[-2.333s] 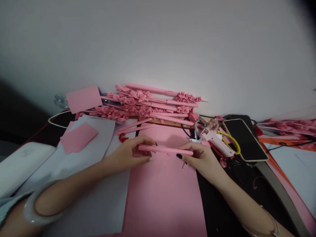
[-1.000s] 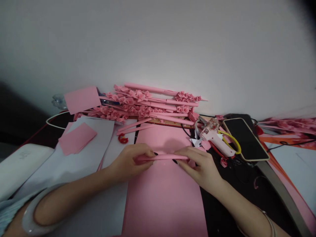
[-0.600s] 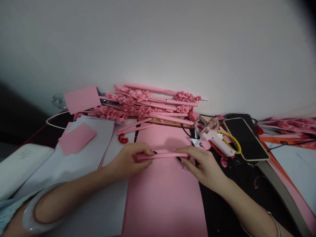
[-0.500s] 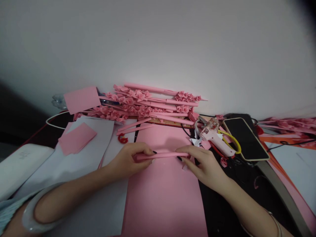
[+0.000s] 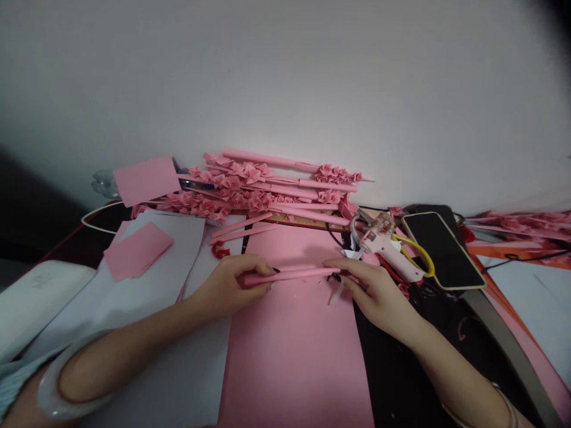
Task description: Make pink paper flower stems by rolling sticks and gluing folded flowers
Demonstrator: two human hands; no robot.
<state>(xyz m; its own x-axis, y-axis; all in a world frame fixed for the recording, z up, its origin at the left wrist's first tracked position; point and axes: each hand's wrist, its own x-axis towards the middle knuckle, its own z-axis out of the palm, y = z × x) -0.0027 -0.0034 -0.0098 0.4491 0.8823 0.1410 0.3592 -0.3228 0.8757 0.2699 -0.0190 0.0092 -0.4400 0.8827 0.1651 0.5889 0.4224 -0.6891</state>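
From the head camera: a thin rolled paper stick (image 5: 298, 274) held level just above the far part of the big pink sheet (image 5: 294, 356). Left hand (image 5: 232, 285) with thumb and fingers clamped round the stick's left end, right hand (image 5: 375, 291) with fingertips closed on the tapered right end, a two-ended grip probably meant to stop the roll springing loose. Just off the sheet's right edge, handy to the right hand, a glue gun (image 5: 388, 246) and a phone (image 5: 441, 249); past the sheet's far edge, a heap of paper roses (image 5: 267, 190) parked against the wall.
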